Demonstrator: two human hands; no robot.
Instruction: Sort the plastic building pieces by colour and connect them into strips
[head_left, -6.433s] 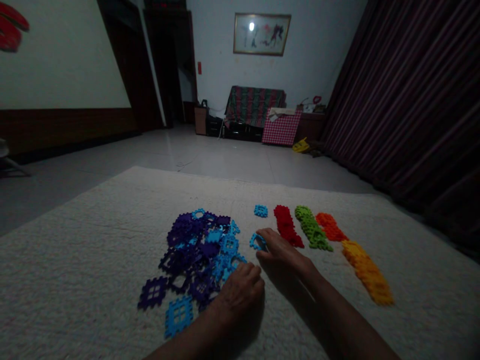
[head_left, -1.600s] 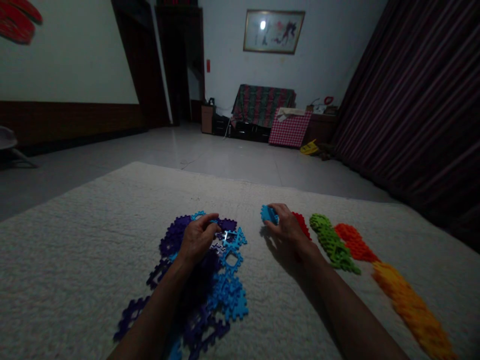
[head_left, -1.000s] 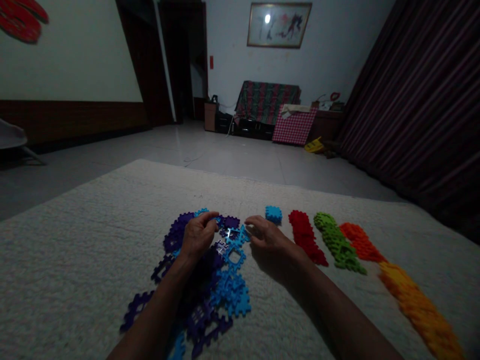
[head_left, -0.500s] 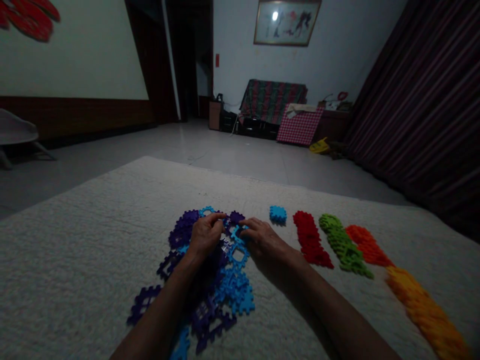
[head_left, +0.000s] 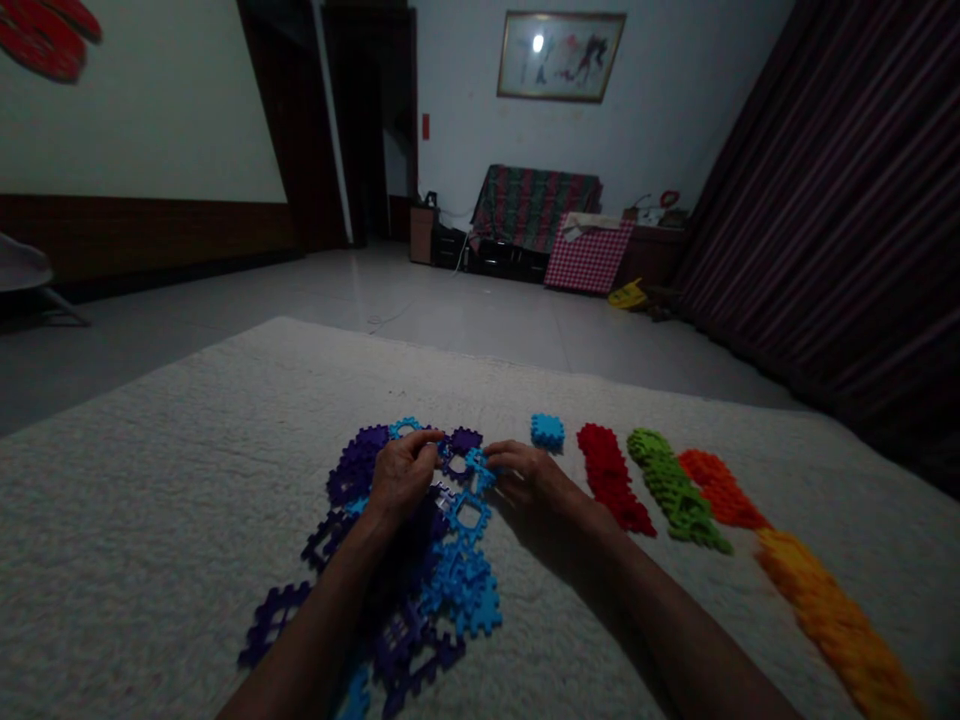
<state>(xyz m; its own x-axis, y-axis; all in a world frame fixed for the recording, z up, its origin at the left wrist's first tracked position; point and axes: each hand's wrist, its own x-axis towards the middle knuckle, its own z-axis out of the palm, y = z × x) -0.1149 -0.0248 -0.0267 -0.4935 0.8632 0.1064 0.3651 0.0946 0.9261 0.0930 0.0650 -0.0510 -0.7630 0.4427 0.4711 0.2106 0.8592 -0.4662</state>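
Light blue piece (head_left: pixel 480 465) pinched at the barely parted tips of the right hand (head_left: pixel 536 478).
The left hand (head_left: pixel 399 478) is held half-curled over the purple pieces (head_left: pixel 356 465), any grip hidden. Beyond the right hand, a blue stack (head_left: pixel 547 430) is seen.

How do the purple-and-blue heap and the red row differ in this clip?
The heap mixes purple and light blue pieces, while the red row is one colour. The heap sprawls wide and uneven; the red row is a narrow strip. The left hand is over the heap and the right hand at its edge; neither is on the red row. Both contain notched-edge pieces.
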